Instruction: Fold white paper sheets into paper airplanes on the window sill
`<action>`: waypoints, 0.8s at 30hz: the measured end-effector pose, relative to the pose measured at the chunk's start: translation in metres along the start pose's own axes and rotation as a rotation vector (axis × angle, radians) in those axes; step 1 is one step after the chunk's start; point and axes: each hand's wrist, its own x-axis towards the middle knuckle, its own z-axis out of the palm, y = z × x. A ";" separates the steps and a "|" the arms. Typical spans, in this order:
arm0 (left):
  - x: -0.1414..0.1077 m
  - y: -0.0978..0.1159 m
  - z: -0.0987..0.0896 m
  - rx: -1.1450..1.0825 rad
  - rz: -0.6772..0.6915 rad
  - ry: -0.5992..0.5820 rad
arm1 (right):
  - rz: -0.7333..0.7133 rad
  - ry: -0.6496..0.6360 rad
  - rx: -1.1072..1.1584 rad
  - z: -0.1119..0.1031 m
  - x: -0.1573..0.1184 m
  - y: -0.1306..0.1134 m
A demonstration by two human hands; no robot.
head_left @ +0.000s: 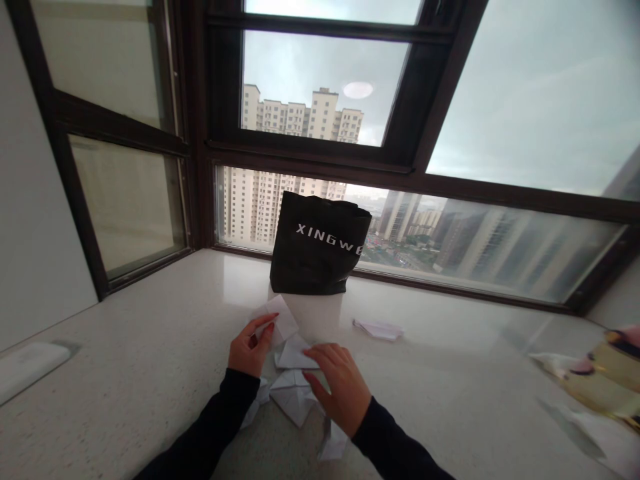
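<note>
Fingertips and thumb of my left hand [251, 345] pinch a white sheet of paper [286, 319], which is held tilted in front of the black bag. My right hand [343, 385] has its fingers and thumb at the right end of a folded white paper [293, 353], closed around that edge. Just below it lies a folded paper piece [295, 395] with crease lines and a pointed lower corner. More folded white paper [334, 443] shows under my right wrist. Beside my left sleeve another paper piece [255, 408] is partly hidden.
A black bag [320, 250] with white lettering stands upright by the window. A slim folded paper [377, 329] lies to the right on the white speckled counter [440, 393]. At the right edge sits a yellowish object [605, 373]; a white object [33, 367] lies far left.
</note>
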 end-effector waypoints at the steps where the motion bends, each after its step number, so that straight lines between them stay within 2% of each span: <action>1: -0.001 0.000 0.001 0.002 0.002 -0.002 | -0.017 -0.060 -0.032 0.003 -0.003 -0.008; 4: -0.003 -0.002 0.003 0.003 0.003 -0.017 | -0.046 -0.183 -0.166 0.016 -0.012 -0.027; 6: -0.004 -0.004 0.005 -0.002 0.002 -0.030 | -0.064 -0.194 -0.235 0.025 -0.016 -0.032; 9: -0.005 -0.006 0.005 -0.006 0.003 -0.047 | -0.101 -0.094 -0.201 0.025 -0.017 -0.034; 12: -0.005 -0.004 0.004 -0.008 0.001 -0.068 | -0.079 0.073 0.015 0.008 -0.020 -0.030; 14: -0.007 -0.002 0.005 -0.010 -0.005 -0.097 | 0.046 0.129 0.217 -0.007 -0.026 -0.022; 16: -0.011 0.002 0.007 -0.009 -0.011 -0.139 | 0.246 0.148 0.437 -0.018 -0.035 -0.011; 19: -0.022 0.008 0.012 -0.006 -0.013 -0.238 | 0.458 0.186 0.730 -0.020 -0.050 0.008; 24: -0.045 0.015 0.021 -0.050 -0.020 -0.549 | 0.539 0.222 0.924 -0.010 -0.065 0.021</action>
